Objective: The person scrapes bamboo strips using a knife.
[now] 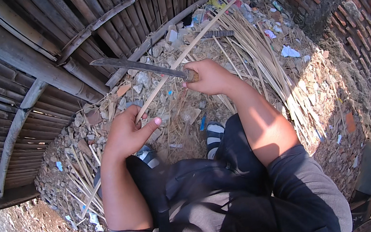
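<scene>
My right hand [209, 77] is closed around the wooden handle of a machete [142, 66], its long dark blade pointing to the left. That blade lies across a long pale bamboo strip [201, 33], which slants from my left hand up to the far right. My left hand [128, 132] grips the strip's near end between its fingers, with the thumb apart from it. A bundle of similar split bamboo strips [265, 59] lies on the ground to the right of my right hand.
A bamboo slat wall [127, 9] with poles stands at the left and back, a brick wall [355, 36] at the right. Rubble and litter [190, 115] cover the ground. More cut strips [84, 176] lie left of my left arm. My sandalled feet [215, 135] are below my hands.
</scene>
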Available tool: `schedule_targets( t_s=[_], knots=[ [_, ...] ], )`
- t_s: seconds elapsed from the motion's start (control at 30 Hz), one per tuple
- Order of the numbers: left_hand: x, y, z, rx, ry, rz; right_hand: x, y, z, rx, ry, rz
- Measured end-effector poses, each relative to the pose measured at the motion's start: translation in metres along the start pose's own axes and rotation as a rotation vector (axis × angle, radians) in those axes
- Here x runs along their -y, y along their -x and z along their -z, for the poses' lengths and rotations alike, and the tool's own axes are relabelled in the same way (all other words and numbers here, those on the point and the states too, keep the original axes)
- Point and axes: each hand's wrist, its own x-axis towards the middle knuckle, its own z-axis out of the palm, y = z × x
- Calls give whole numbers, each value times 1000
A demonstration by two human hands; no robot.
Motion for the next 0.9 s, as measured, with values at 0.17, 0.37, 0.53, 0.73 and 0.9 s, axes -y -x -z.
schedule_targets(
  t_s=[0.17,0.37,0.53,0.73,0.9],
  knots=[
    [14,1,-2,-23,2,47,21,-1,-11,65,337,53],
    [7,4,2,-53,69,-4,-13,-15,12,-136,136,-178],
    [17,0,0,-90,45,-26,1,-7,7,-136,164,-198],
    [18,2,-3,-100,67,-32,20,-6,-4,122,365,7],
    [16,2,-1,-105,53,-78,-33,-13,22,-227,85,-247]
  ],
)
